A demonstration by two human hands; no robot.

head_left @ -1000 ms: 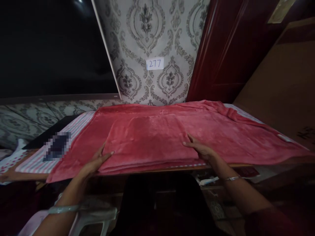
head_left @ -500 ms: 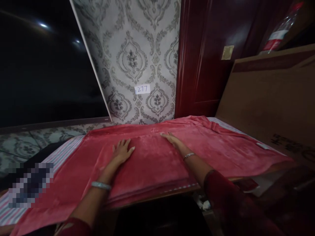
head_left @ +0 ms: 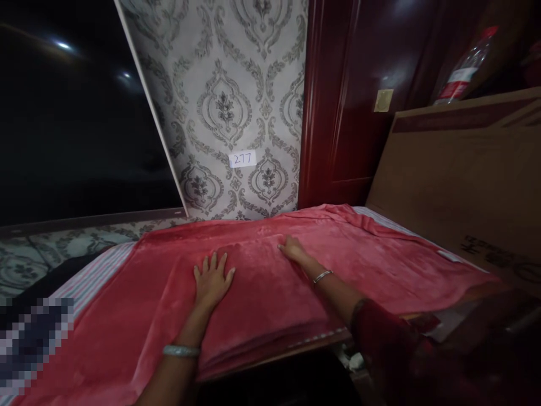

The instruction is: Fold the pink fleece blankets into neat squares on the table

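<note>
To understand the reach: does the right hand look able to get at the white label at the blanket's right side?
Probably yes, stretching: between the right hand and the white label lies only the pink plush blanket.

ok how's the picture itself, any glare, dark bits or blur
Head view, upper left: two bright glare spots on the black screen; head view, bottom: deep shadow below the red blanket's near edge; head view, lower left: a pixelated patch; head view, middle: left hand fairly clear, number label legible.
</note>
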